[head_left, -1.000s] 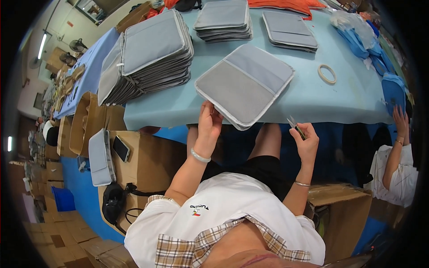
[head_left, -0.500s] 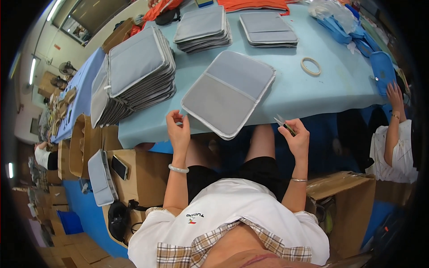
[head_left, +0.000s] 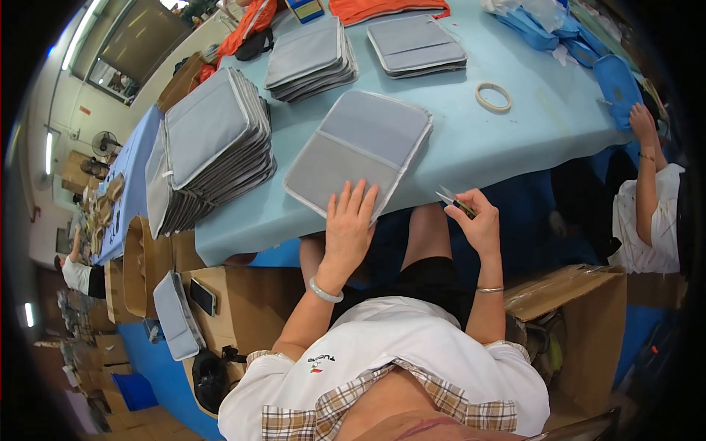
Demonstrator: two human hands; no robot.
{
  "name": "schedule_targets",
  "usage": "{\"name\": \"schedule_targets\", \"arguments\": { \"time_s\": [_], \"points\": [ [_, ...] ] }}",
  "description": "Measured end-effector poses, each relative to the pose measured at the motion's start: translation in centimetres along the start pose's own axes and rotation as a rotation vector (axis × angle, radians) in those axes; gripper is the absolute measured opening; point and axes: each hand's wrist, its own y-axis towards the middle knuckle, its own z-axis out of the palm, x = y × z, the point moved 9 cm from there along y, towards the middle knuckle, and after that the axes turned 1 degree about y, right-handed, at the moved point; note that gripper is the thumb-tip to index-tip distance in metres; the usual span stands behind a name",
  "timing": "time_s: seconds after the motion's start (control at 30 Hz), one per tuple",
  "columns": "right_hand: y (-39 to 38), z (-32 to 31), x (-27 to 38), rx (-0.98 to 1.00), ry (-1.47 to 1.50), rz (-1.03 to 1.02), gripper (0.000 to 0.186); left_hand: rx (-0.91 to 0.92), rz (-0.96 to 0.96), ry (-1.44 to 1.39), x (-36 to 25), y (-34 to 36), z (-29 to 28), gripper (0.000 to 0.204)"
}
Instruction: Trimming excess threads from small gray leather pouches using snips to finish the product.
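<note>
A flat grey fabric sleeve with a seam across its middle and pale bound edges lies at the table's front edge, one corner jutting out toward me. My left hand rests on its near part, fingers stretched out flat. Off the sleeve's right side, my right hand holds small thread snips, their pointed blades aimed up and left. The blades touch nothing. To the left stands a tall stack of similar sleeves; behind are a smaller stack and a low one.
A roll of tape lies on the blue-covered table. Blue pouches and orange fabric lie farther back. At right, a co-worker's hand touches a blue pouch. A phone rests on a cardboard box beside me.
My left hand has moved right and forward from beside the sleeve's near left corner onto its surface, fingers now spread flat. The right hand still holds the snips. The whole view has shifted slightly.
</note>
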Motion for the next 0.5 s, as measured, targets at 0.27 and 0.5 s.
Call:
{"name": "schedule_targets", "arguments": {
  "time_s": [0.27,0.5],
  "points": [
    [0.1,-2.3,-1.2,-0.07,-0.006,-0.013,0.024,-0.007,0.275,-0.153,3.2,-1.6,-3.2,0.06],
    [-0.5,-2.2,-1.4,0.024,0.021,0.009,0.025,-0.066,-0.122,0.094,8.3,-1.3,-2.3,0.073]
  ]
}}
